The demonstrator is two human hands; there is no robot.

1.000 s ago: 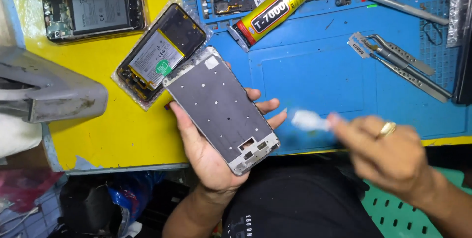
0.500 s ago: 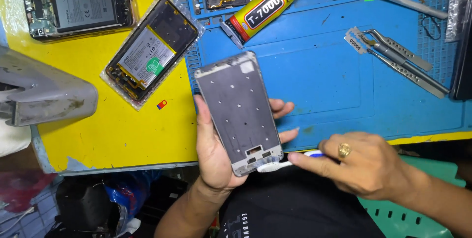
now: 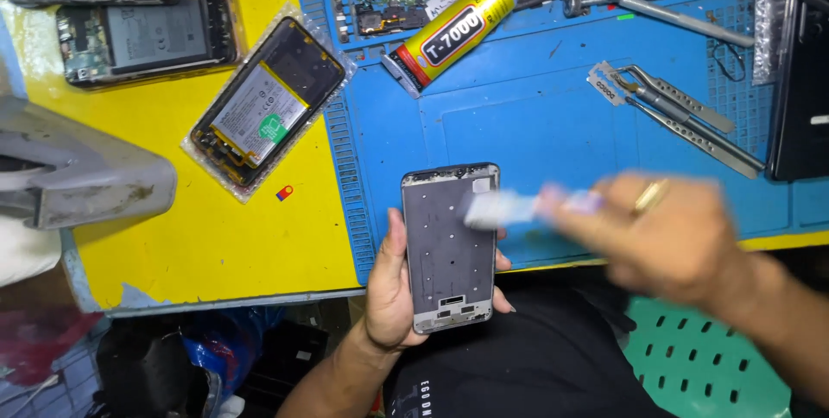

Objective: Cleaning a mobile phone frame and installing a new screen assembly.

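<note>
The left hand (image 3: 393, 297) is gripping a grey metal phone frame (image 3: 450, 245) from underneath, thumb lying along its left edge and fingertips curling out from behind its right edge, so the hand is clamped on the frame. The frame is being held upright over the front edge of the blue work mat (image 3: 535, 133), its top end reaching over the mat and its bottom end hanging out past the tabletop's near edge, above the person's dark shirt. The right hand (image 3: 669, 232), blurred by motion and wearing a ring, is closed around a small brush-like tool (image 3: 518, 207) with a pale head; the head is lying across the upper right part of the frame, though the blur is hiding whether it is touching the metal. On the yellow tabletop (image 3: 199, 237), to the left of the mat, an opened phone (image 3: 269, 111) with its battery showing is lying tilted in a clear wrapper, near the mat's left edge. Another opened phone (image 3: 147, 38) is sitting at the far left corner. A yellow glue tube (image 3: 456, 31) is lying diagonally at the mat's far edge, beside a tray of small parts (image 3: 389, 3). Metal tweezers (image 3: 682, 116) are lying toward the mat's right side, well apart from both hands.
</note>
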